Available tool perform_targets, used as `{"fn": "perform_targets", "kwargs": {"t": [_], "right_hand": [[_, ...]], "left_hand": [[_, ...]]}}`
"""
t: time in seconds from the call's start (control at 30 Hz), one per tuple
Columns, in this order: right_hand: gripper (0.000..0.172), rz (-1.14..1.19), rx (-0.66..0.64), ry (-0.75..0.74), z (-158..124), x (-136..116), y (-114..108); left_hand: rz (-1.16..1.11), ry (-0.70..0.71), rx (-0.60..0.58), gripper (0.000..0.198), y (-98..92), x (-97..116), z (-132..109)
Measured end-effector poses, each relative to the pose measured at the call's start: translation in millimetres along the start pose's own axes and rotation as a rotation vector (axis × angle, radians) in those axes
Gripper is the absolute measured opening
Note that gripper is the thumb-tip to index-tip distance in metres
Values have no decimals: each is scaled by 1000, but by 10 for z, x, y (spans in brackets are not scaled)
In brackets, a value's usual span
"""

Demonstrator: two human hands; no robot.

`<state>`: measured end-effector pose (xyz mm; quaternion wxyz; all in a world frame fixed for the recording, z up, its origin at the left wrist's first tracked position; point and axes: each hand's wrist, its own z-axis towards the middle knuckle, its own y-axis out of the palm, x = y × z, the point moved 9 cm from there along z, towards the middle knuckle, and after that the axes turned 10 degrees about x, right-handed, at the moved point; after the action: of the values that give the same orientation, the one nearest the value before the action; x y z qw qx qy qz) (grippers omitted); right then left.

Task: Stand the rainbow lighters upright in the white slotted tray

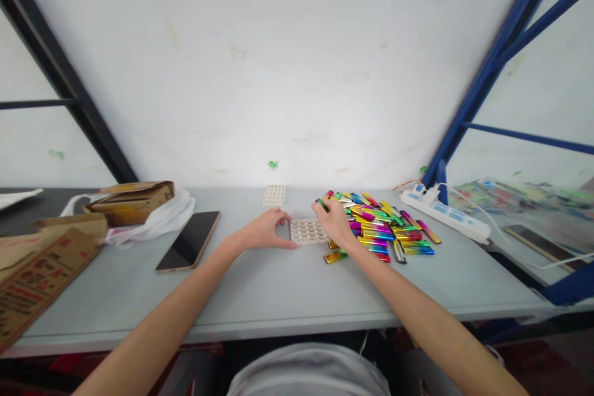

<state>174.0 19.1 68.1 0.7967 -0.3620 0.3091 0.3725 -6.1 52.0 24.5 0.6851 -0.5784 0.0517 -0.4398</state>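
Hands over worktop [278,284] centre, towards far edge. Pile of metallic sticks [387,226], right of centre. Holed tray [307,232], touched by spread left hand [263,232]. Green stick [321,203], pinched by right hand [338,224] at tray's far right corner. Risk: loose pinch, stick may drop.

Just one view here: head cam looking forward and down over the table [278,297], toward the white wall [297,62]; both forearms stretch in from the bottom edge, pretty close.
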Motion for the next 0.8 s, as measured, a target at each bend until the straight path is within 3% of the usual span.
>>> {"fn": "perform_targets", "kwargs": {"t": [0.2,0.57,0.7,0.8], "right_hand": [[51,27,10,-19,-21,-21,0],[46,5,20,-51,-8,43,40],[37,42,-90,-91,-5,21,128],[36,-3,-136,-212,-7,-57,166]], "left_hand": [[-30,4,12,81,9,-17,15],[-49,4,16,79,7,-16,20],[-52,14,20,77,2,-13,21],[-54,9,19,77,6,-17,25]]}}
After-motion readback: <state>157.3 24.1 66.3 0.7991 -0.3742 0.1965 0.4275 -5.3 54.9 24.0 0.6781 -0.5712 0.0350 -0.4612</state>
